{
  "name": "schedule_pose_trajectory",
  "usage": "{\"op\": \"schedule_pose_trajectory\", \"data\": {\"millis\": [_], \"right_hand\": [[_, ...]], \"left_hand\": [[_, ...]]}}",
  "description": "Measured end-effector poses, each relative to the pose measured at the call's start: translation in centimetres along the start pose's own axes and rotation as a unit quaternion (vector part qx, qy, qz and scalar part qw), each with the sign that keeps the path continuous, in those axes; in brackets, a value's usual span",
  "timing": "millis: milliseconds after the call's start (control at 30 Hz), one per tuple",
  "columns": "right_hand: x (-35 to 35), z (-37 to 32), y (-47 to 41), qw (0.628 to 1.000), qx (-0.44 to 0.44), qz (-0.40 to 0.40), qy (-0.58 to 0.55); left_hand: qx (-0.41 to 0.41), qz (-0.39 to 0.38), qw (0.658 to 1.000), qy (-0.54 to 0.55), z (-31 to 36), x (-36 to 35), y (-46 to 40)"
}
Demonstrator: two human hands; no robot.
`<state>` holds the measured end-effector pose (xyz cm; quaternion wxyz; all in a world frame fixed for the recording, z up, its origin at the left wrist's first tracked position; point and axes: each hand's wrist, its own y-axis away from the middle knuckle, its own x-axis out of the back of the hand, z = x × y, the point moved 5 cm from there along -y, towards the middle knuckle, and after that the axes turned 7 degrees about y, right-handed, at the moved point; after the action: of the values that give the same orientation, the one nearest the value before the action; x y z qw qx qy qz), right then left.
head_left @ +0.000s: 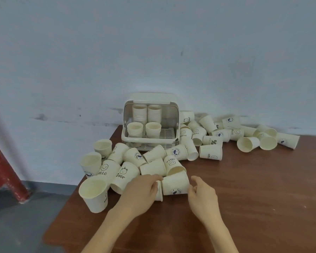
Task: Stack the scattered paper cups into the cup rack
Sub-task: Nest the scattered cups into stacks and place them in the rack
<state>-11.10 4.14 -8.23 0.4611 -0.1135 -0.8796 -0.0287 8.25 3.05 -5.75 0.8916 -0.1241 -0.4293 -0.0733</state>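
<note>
Brown wooden table (pixel 244 207) underneath both hands, running out ahead of them to a pale wall (pixel 153 42). Straight ahead of the hands at the table's far edge, against that wall: cream cup rack (pixel 150 121), lid raised, 4 stacks of cups (pixel 146 114) inside, 2 tall at the back and 2 short at the front on its slatted tray. Ahead and to the right of the right hand, beside the rack: long scatter of paper cups (pixel 232 133), most on their sides, some with "HELLO" or a whale print. Ahead and to the left of the left hand: second heap of cups (pixel 128 161), several tipped over, a few upright, with a "Bear" cup (pixel 125 175) just left of the fingers and a big open-mouthed cup (pixel 95 193) nearest the table's left edge. Between the 2 hands: whale-print cup (pixel 175 184) lying on its side, mouth toward the right. Left hand (pixel 140 192) palm down, fingers curved over a smaller cup (pixel 159 191) and touching the whale-print cup's base end. Right hand (pixel 202 194) loosely curled, fingertips at the whale-print cup's rim, thumb raised clear; cannot tell whether anything is truly pinched. Hands apart, one on each side of that cup.
</note>
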Motion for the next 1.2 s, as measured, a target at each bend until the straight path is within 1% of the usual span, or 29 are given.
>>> {"op": "schedule_pose_trajectory", "data": {"millis": [133,267,333,400,567,767,933,1067,1200], "right_hand": [[-0.7,-0.3,0.2,0.999,-0.018,-0.025,-0.031],[-0.9,-0.7,-0.1,0.999,-0.027,-0.018,-0.044],[-1.0,-0.7,-0.1,0.999,-0.026,-0.015,-0.045],[-0.9,-0.6,0.0,0.998,-0.024,-0.011,-0.053],[0.1,-0.6,0.6,0.998,-0.015,0.009,-0.062],[0.8,-0.4,1.5,0.998,-0.020,0.033,-0.055],[1.0,-0.4,2.3,0.998,-0.021,0.046,-0.047],[1.6,-1.0,2.6,0.998,-0.003,0.056,-0.040],[2.3,-2.0,2.6,0.996,0.030,0.071,-0.045]], "left_hand": [[-0.009,-0.002,1.000,-0.023,0.2,-0.5,0.2],[-0.012,-0.009,0.999,-0.038,0.1,-0.9,-0.1],[-0.017,-0.018,0.998,-0.063,-0.1,-1.3,-0.2],[-0.028,-0.029,0.993,-0.113,-0.2,-1.5,-0.3],[-0.073,-0.057,0.959,-0.268,1.2,-1.6,-0.3],[-0.091,-0.106,0.923,-0.358,1.9,-2.0,-0.5],[-0.096,-0.108,0.916,-0.374,2.3,-2.0,-0.5],[-0.073,-0.079,0.928,-0.358,2.8,-0.4,-0.7],[-0.034,-0.033,0.947,-0.319,3.1,1.4,-0.6]]}}
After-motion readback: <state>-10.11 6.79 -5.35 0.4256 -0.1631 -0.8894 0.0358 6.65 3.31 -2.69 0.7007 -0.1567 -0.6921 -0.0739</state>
